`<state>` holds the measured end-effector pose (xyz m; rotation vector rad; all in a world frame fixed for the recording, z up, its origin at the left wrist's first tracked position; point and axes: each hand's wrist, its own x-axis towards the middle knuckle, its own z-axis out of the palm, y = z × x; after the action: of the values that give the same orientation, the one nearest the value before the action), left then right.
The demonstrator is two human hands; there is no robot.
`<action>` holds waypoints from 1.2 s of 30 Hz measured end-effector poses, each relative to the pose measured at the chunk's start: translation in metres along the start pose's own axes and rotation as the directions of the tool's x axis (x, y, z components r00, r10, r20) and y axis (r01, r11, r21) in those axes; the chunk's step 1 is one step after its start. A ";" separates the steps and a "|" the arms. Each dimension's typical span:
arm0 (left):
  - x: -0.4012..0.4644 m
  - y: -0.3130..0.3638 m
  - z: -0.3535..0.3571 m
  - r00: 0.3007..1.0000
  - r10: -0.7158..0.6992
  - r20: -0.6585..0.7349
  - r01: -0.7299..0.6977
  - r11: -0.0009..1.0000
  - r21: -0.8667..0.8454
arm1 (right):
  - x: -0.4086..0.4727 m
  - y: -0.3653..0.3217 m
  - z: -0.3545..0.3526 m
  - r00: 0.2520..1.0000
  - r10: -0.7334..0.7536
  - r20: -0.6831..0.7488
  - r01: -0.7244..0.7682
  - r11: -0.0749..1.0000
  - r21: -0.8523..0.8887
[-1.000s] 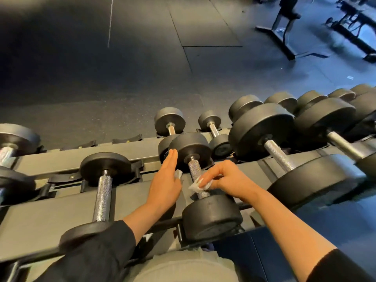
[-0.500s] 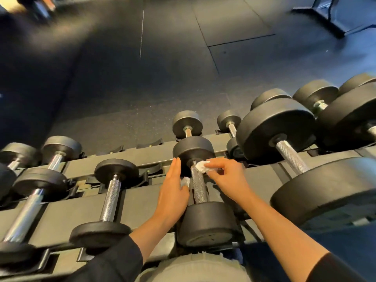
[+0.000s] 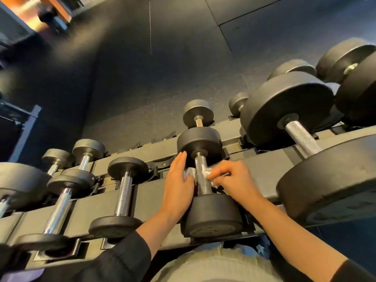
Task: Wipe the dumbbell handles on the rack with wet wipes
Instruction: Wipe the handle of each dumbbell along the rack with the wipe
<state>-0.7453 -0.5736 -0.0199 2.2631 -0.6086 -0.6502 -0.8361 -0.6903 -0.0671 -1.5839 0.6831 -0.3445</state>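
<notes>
Wipe (image 3: 208, 173) now lower on handle (image 3: 202, 176), part-hidden under right hand (image 3: 234, 180)

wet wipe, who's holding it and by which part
Right hand pinches the wet wipe at its right end against the dumbbell handle; left hand presses its left end flat.

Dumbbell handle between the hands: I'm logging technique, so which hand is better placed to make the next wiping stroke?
Right. The right hand pinches the wet wipe against the handle; the left hand lies flat alongside.
</notes>
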 end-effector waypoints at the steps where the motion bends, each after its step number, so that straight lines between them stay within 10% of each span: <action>1: 0.000 0.004 0.001 1.000 0.011 0.001 -0.011 1.000 0.009 | -0.003 0.000 -0.002 1.000 0.009 0.018 -0.009 1.000 0.002; 8: -0.004 0.016 0.010 1.000 0.015 0.003 -0.015 0.999 0.036 | -0.020 0.006 -0.008 0.994 0.074 0.086 -0.076 0.997 0.021; 13: -0.004 0.016 0.010 1.000 -0.004 -0.014 0.004 0.998 0.061 | -0.013 0.013 -0.004 0.979 0.017 -0.203 -0.030 0.998 -0.060; 22: -0.005 0.020 0.011 0.997 -0.039 -0.065 0.040 0.999 0.010 | 0.004 0.010 0.007 0.996 0.066 0.053 -0.062 0.996 -0.061; 36: -0.003 0.013 0.012 0.999 -0.006 -0.040 0.006 1.000 -0.015 | -0.017 -0.004 -0.003 0.982 0.173 0.075 -0.177 0.983 0.053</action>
<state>-0.7576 -0.5858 -0.0175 2.2598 -0.5758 -0.6083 -0.8503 -0.6827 -0.0602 -1.4606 0.7458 -0.1770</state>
